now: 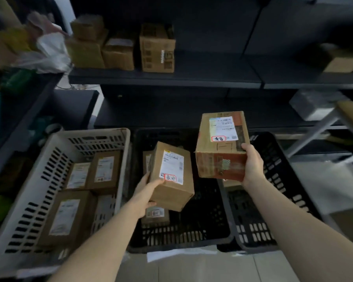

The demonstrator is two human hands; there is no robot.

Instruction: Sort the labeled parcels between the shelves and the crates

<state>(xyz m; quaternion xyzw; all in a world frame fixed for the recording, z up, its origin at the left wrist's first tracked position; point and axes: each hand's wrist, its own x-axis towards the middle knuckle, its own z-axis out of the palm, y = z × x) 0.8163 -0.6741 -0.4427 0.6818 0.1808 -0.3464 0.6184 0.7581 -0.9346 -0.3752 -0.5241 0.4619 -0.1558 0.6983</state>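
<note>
- Dim storeroom: dark shelf (192,77) along the back, tiled floor (202,269) in front.
- Left grip (146,193) wraps the small box (171,198) from its left side, thumb on the labelled top.
- Small box is in the air, tilted, over the middle black crate (192,233).
- Right grip (253,167) clasps the large box (218,165) at its near right corner, thumb on top.
- Large box is raised over where the middle black crate meets the right black crate (273,180).
- Grey crate (29,200) at left holds labelled parcels (104,169).
- Cartons (157,49) stand on the shelf.
</note>
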